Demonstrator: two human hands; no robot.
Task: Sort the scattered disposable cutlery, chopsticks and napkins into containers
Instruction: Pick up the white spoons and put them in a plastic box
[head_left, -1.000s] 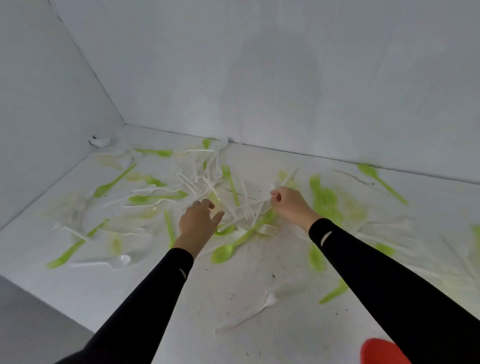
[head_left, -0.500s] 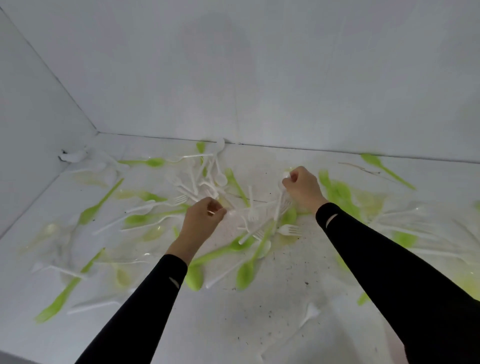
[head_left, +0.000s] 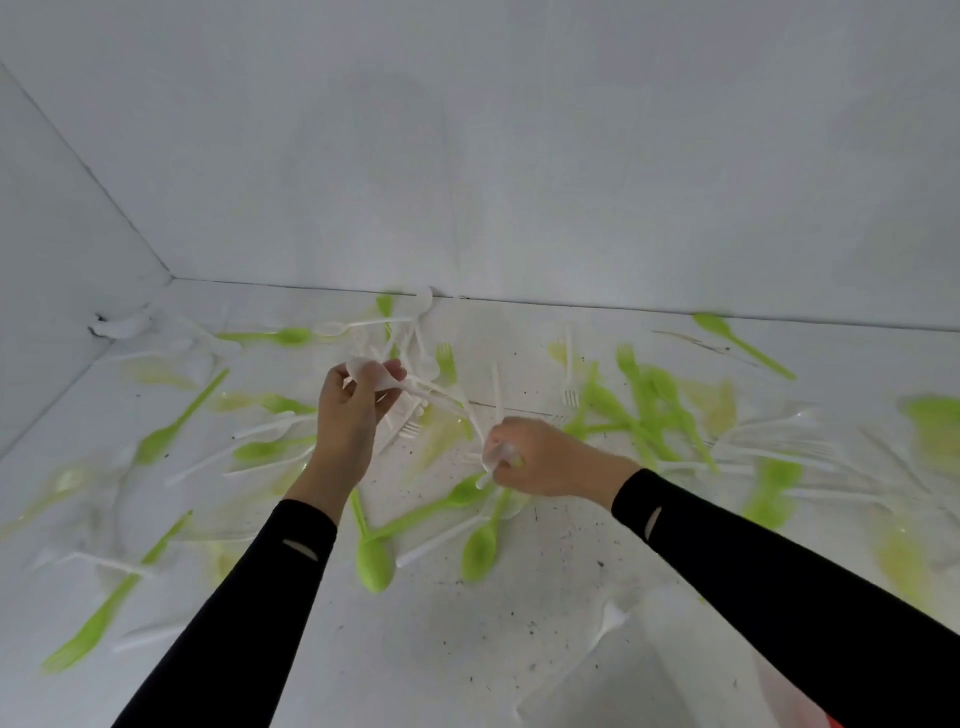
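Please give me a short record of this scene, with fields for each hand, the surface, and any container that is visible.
Left hand: left hand grips a white cutlery bundle, lifted above the surface.
Right hand: right hand grips a white utensil, low over the pile.
Surface: speckled white surface, with scattered green spoons and white forks.
Container: none identifiable in view.
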